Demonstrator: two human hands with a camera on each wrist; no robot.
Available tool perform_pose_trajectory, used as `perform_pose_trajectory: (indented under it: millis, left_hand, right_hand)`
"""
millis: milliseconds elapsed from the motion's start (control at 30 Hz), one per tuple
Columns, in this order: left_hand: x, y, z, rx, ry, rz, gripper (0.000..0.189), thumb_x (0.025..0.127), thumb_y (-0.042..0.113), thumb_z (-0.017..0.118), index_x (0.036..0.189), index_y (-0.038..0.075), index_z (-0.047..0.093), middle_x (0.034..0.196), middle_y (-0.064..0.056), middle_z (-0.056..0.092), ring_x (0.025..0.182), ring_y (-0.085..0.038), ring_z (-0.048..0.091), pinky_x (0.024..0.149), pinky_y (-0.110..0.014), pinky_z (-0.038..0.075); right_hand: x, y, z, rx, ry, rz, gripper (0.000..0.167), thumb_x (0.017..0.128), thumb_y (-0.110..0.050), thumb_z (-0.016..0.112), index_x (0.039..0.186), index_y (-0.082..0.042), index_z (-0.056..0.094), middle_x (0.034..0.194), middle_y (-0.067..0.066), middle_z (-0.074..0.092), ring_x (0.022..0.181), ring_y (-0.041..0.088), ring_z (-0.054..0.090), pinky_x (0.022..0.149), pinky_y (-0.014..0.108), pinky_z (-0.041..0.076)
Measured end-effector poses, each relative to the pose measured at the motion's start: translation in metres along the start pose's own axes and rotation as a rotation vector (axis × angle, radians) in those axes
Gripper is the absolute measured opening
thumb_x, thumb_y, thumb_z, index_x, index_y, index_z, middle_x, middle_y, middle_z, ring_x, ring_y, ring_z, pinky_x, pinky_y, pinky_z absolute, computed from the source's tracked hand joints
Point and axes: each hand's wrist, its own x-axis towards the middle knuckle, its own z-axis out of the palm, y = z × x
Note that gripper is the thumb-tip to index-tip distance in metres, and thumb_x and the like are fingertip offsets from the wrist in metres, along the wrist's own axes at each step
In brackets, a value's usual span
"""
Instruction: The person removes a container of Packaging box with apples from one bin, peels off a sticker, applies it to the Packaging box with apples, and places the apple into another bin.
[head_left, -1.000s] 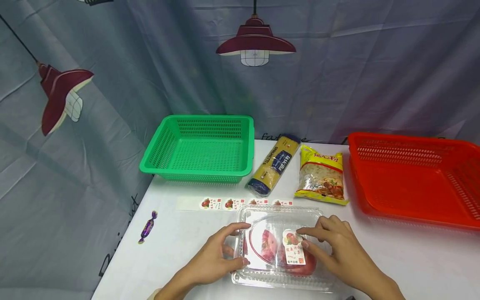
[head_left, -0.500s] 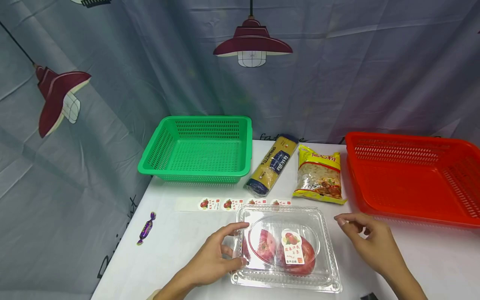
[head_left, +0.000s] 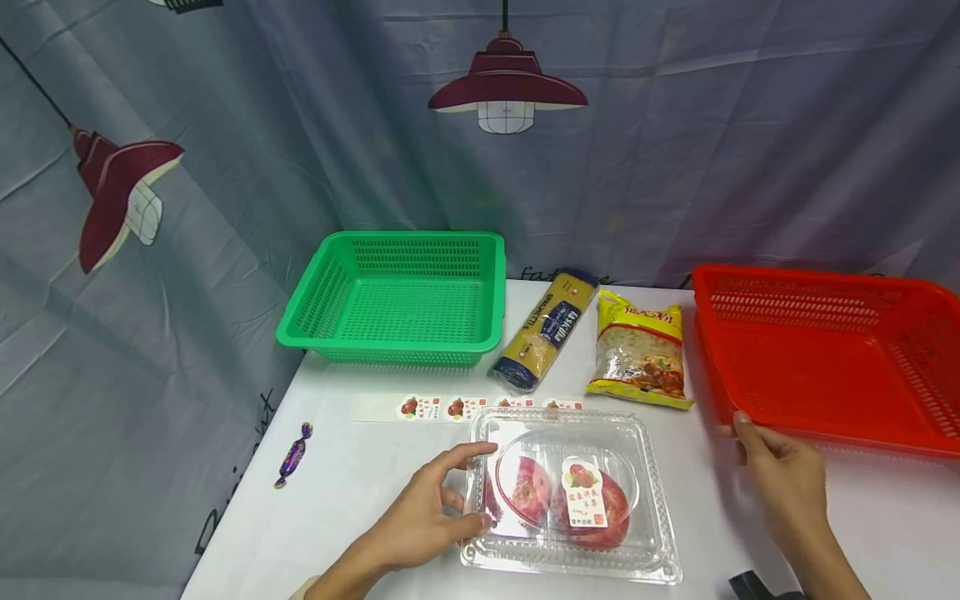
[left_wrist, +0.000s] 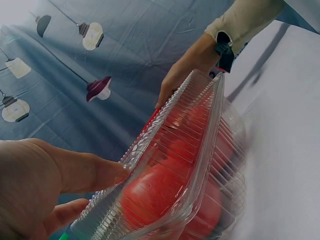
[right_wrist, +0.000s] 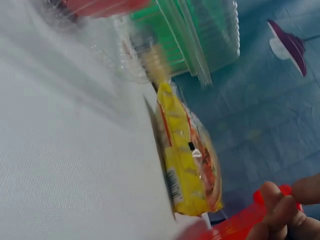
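Note:
A clear plastic clamshell box with red apples inside lies on the white table. A white label with a fruit picture is stuck on its lid. My left hand holds the box at its left side, thumb toward the front and index finger toward the back. In the left wrist view its fingers touch the ribbed side of the box. My right hand pinches the near left rim of the red plastic basket, thumb on the rim. Its other fingers are partly hidden in the head view.
Behind the box lies a strip of labels. A spaghetti pack and a yellow food bag lie between the green basket and the red one. A purple-wrapped candy is at the left.
My right hand has left the label on the lid and moved right to the red basket's rim. The left hand has stayed at the box.

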Motion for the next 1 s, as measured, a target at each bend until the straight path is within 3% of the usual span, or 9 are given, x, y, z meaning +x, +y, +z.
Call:
perform_pose_trajectory:
  millis: [133,300,400,533,733,1000]
  left_hand:
    - [0.0,0.002,-0.001,-0.014,-0.005,-0.011,0.077,0.079,-0.004,0.074,0.145,0.025,0.047,0.137,-0.021,0.037,0.063,-0.019,0.065,0.055,-0.042,0.056]
    - [0.002,0.006,-0.003,-0.038,-0.016,-0.018,0.077,0.08,-0.005,0.073,0.145,0.028,0.047,0.138,-0.021,0.036,0.066,-0.025,0.067,0.056,-0.044,0.056]
    - [0.004,0.009,-0.005,-0.042,-0.021,-0.02,0.077,0.081,-0.004,0.073,0.145,0.029,0.046,0.137,-0.021,0.035,0.07,-0.028,0.069,0.057,-0.043,0.056]
    - [0.007,0.014,-0.008,-0.047,-0.026,-0.023,0.077,0.081,-0.002,0.074,0.144,0.032,0.047,0.137,-0.02,0.035,0.072,-0.031,0.07,0.058,-0.041,0.056]
    - [0.016,0.026,-0.011,-0.069,-0.04,-0.008,0.076,0.082,-0.005,0.072,0.146,0.026,0.046,0.138,-0.021,0.035,0.071,-0.028,0.069,0.058,-0.038,0.057]
    - [0.034,0.045,-0.009,-0.092,-0.06,0.024,0.076,0.081,-0.009,0.069,0.144,0.027,0.048,0.135,-0.02,0.036,0.068,-0.026,0.067,0.059,-0.043,0.057]
  right_hand:
    - [0.006,0.003,-0.003,0.216,-0.015,0.068,0.044,0.096,-0.051,0.057,0.093,-0.014,0.081,0.068,0.001,0.062,0.074,0.01,0.051,0.062,0.025,0.038]
    - [0.009,0.007,-0.007,0.623,-0.097,0.07,0.041,0.097,-0.041,0.059,0.084,-0.007,0.078,0.067,0.001,0.063,0.066,0.011,0.055,0.059,0.02,0.045]
    - [0.01,0.009,-0.009,0.757,-0.133,0.056,0.038,0.098,-0.035,0.059,0.082,-0.004,0.076,0.068,0.0,0.064,0.068,0.011,0.058,0.06,0.021,0.046]
    - [0.011,0.009,-0.007,0.772,-0.125,0.033,0.039,0.098,-0.032,0.061,0.078,-0.001,0.073,0.068,0.001,0.064,0.066,0.012,0.058,0.059,0.021,0.047]
    - [0.013,0.008,-0.005,0.771,-0.07,0.034,0.039,0.097,-0.031,0.063,0.076,0.0,0.074,0.067,0.0,0.065,0.062,0.012,0.056,0.055,0.021,0.046]
    - [0.014,0.009,-0.006,0.768,-0.047,0.014,0.036,0.098,-0.028,0.062,0.077,-0.002,0.075,0.067,0.0,0.065,0.059,0.011,0.054,0.053,0.021,0.045]
